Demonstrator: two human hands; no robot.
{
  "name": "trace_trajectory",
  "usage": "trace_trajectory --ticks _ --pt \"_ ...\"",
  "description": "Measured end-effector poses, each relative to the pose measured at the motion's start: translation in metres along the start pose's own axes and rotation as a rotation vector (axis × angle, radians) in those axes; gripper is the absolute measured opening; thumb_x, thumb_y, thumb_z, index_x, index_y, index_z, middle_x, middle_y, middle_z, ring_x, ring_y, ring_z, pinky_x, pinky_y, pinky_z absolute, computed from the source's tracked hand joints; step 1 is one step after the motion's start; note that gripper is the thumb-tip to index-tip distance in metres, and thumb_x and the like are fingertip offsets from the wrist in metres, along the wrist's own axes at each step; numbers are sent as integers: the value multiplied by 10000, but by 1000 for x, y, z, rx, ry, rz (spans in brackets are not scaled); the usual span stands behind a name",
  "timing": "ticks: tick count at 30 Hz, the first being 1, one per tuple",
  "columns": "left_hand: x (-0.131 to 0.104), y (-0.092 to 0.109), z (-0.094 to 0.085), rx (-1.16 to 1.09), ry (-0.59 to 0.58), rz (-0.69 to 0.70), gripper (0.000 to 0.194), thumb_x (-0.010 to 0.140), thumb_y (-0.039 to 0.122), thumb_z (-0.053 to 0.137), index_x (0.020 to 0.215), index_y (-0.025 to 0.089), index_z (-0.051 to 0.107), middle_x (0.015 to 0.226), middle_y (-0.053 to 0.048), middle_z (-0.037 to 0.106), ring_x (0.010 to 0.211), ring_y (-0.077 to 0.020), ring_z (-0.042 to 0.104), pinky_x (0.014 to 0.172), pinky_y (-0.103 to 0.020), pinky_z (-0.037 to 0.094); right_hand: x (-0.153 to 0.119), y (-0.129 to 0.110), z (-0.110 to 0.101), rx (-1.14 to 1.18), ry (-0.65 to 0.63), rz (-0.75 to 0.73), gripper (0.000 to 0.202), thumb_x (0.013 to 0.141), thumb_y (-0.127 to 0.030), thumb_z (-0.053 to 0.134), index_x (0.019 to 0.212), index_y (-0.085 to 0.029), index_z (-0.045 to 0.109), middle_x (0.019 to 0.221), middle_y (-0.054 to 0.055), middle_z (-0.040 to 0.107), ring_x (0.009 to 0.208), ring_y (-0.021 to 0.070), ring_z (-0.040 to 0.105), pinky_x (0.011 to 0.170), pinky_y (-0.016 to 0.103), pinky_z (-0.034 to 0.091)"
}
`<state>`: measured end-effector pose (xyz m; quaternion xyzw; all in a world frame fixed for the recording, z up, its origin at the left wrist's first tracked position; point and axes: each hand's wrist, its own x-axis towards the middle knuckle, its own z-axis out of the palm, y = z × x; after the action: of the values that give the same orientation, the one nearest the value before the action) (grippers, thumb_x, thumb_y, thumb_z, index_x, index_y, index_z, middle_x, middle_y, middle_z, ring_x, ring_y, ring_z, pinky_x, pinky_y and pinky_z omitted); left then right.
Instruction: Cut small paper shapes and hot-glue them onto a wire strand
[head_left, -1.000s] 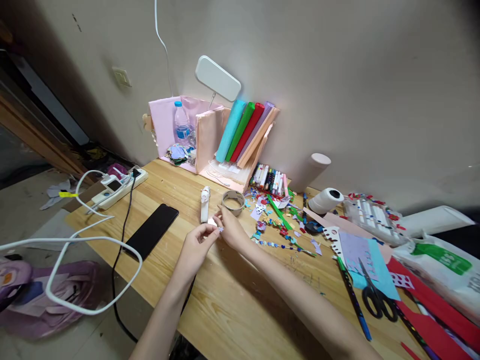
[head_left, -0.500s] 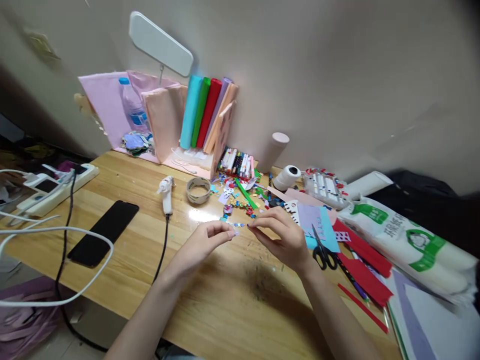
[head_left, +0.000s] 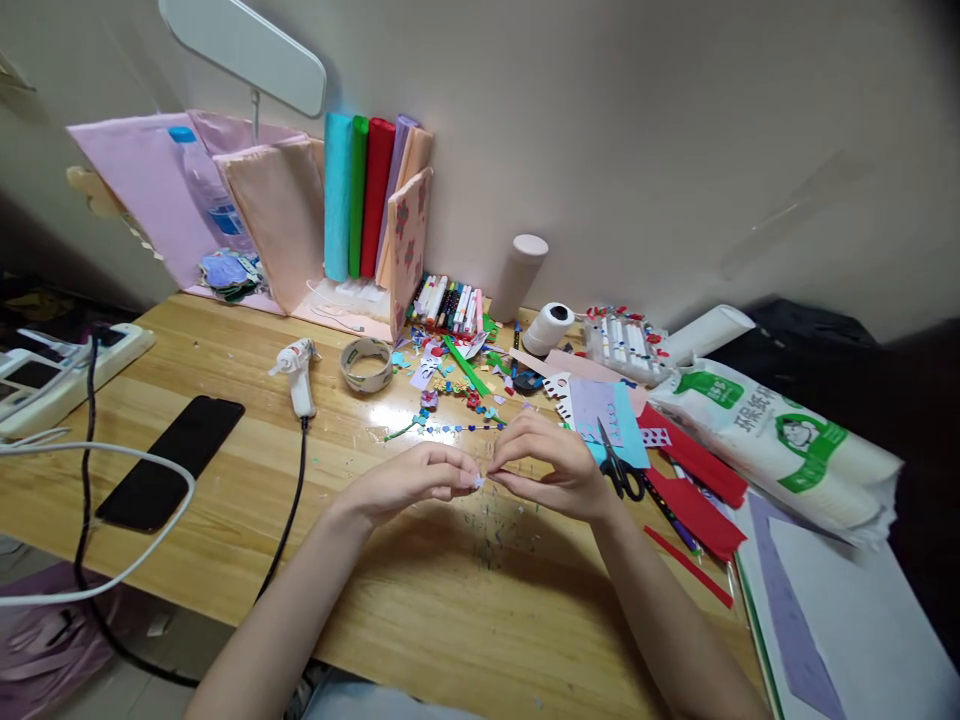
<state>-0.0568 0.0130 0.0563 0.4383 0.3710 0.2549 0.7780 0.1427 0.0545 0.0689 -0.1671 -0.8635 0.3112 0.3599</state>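
Over the middle of the wooden table (head_left: 420,620), my left hand (head_left: 420,482) is closed, pinching a small pale purple paper piece (head_left: 478,481) between thumb and fingers. Just right of that piece, my right hand (head_left: 551,462) has its thumb and fingertips pressed together. Whatever the right hand holds, if anything, is too small to make out. Both sets of fingertips nearly meet. Behind them lies a thin strand of small blue and white pieces (head_left: 448,429), and farther back are colourful paper cut-outs (head_left: 469,375).
On the left are a hot glue gun (head_left: 298,378), a tape roll (head_left: 366,365), a black phone (head_left: 172,465) and a power strip (head_left: 90,365). To the right lie black scissors (head_left: 621,470), red paper (head_left: 697,510) and a wrapped pack of paper cups (head_left: 780,440). Markers (head_left: 448,303) stand behind.
The camera view has turned to the right, so the table's objects appear farther left. My fingertips have drawn closer together, and the strand behind them shows more clearly.
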Motion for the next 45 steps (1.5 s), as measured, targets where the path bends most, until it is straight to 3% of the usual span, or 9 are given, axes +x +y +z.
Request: trace_trajectory --ticks 9,19,25,28,31,36,38,41,45 --pt "10 -9 -4 31 -68 -67 196 680 336 629 677 141 610 662 15 463 635 -99 358 587 -219 246 1 3 -1 54 -122 6 63 842 -188 580 843 -192 643 763 41 645 728 143 584 694 288 461" --pt "13 -18 -4 -243 -211 -189 188 632 296 663 672 119 612 632 11 460 572 -83 346 539 -227 246 2 7 4 168 -176 1 79 831 -209 572 785 -192 633 718 37 655 696 142 588 696 293 471" --pt "18 -25 0 -427 -310 -229 184 627 236 668 652 100 547 612 18 403 562 -69 345 495 -203 181 2 8 6 210 -181 -2 70 815 -192 573 762 -188 618 698 32 643 683 138 576 684 289 464" --pt "17 -24 3 -424 -309 -225 187 639 257 657 643 107 545 610 17 410 563 -72 358 491 -199 196 0 8 6 242 -185 41 80 809 -205 574 740 -185 608 678 30 620 673 139 559 662 283 455" --pt "12 -22 -1 -192 -168 -152 185 705 307 586 698 122 591 669 -13 504 601 -97 420 518 -205 275 -3 10 4 283 -103 250 108 798 -246 590 718 -174 602 690 29 591 661 135 529 628 271 435" --pt "10 -26 -31 682 532 121 183 792 299 481 820 171 608 838 -58 597 785 -181 532 694 -279 400 -16 24 8 351 130 835 236 734 -379 639 724 -143 624 675 15 581 604 120 498 577 248 380" --pt "15 -30 -42 974 691 204 137 791 262 499 837 174 594 862 -68 587 841 -206 538 754 -316 407 -21 29 14 353 164 948 283 710 -418 642 715 -135 630 666 11 581 597 118 492 578 245 361" --pt "26 -36 -50 1187 687 250 117 780 247 564 875 182 584 921 -73 569 928 -230 521 793 -339 420 -26 35 25 308 227 1004 324 703 -455 621 702 -131 630 622 -3 552 565 111 460 541 231 321" --pt "39 -44 -43 1327 638 265 163 783 248 600 930 179 579 984 -85 544 958 -244 501 808 -356 430 -26 40 43 206 286 1059 328 714 -449 578 683 -126 628 588 -3 549 515 108 455 505 223 310"
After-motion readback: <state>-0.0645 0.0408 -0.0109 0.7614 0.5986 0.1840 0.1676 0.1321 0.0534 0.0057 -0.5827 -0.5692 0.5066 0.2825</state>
